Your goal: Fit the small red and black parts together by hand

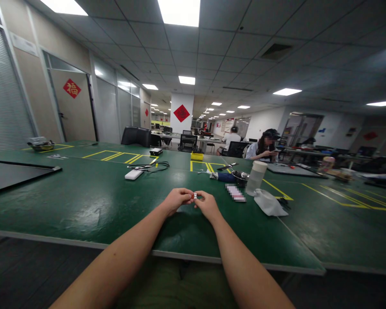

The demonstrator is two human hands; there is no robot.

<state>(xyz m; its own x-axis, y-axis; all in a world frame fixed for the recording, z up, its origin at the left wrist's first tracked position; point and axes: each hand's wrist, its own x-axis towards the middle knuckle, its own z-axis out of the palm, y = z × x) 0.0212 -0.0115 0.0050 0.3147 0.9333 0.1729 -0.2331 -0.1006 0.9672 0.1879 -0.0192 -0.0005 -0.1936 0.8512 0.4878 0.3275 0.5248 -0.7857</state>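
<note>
Both of my hands meet above the green table (116,201), close in front of me. Between the fingertips is a small white-and-dark piece (195,195), too small to name. My right hand (208,205) pinches it between thumb and forefinger. My left hand (177,200) is closed from the other side, its fingertips against a small orange-red bit (191,196) beside the white part. Whether the two bits are one thing I cannot tell.
To the right stand a translucent bottle (256,178), a white pouch (270,203), a blurred phone-like slab (235,192) and a metal bowl (240,177). Ahead lie a white power bank-like block (134,174), black cables (154,166) and a yellow box (197,156). A person (264,146) sits beyond.
</note>
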